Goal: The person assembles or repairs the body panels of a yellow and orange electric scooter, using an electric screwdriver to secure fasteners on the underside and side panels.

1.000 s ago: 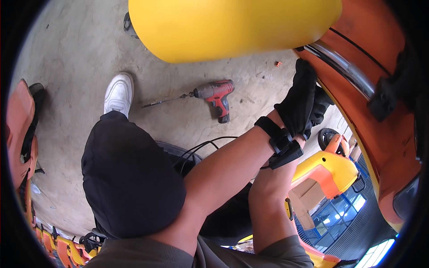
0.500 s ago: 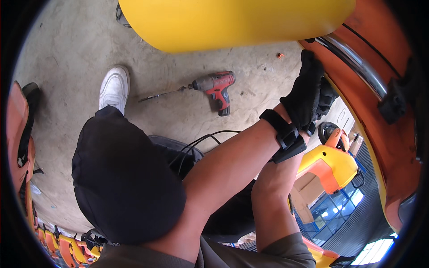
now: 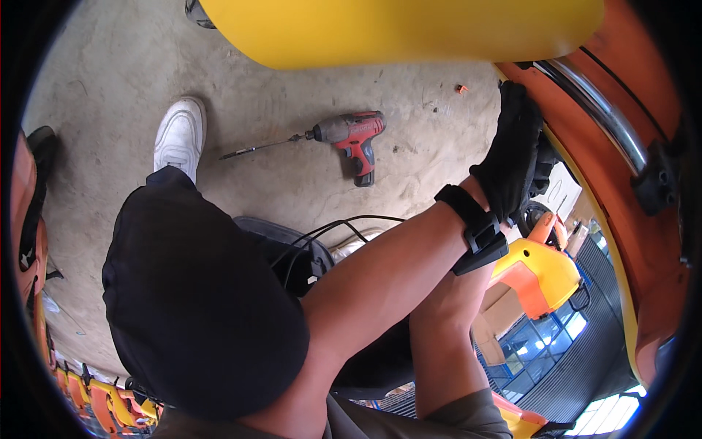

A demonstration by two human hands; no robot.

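My left hand [image 3: 512, 146], in a black glove with a black strapped band at the wrist, reaches across to the yellow edge of a large orange panel [image 3: 585, 139] on the right. Its back faces me, and the dark glove hides how the fingers lie. Just behind it is my right hand [image 3: 542, 175], also in a black glove and mostly covered by the left. Whether either hand holds something cannot be made out. Alongside the panel runs a shiny metal tube [image 3: 596, 110] with a black fitting [image 3: 654, 179] at its lower end.
A red and black cordless driver [image 3: 357, 139] with a long bit lies on the concrete floor [image 3: 278, 95]. A broad yellow body panel [image 3: 402, 29] overhangs the top. Black cables [image 3: 329, 227] loop beside my leg. More orange and yellow vehicle parts [image 3: 541, 271] stand around.
The whole view has shifted slightly, with the yellow panel higher. Both hands stay at the orange panel's edge, the left turned a little. The driver lies where it was.
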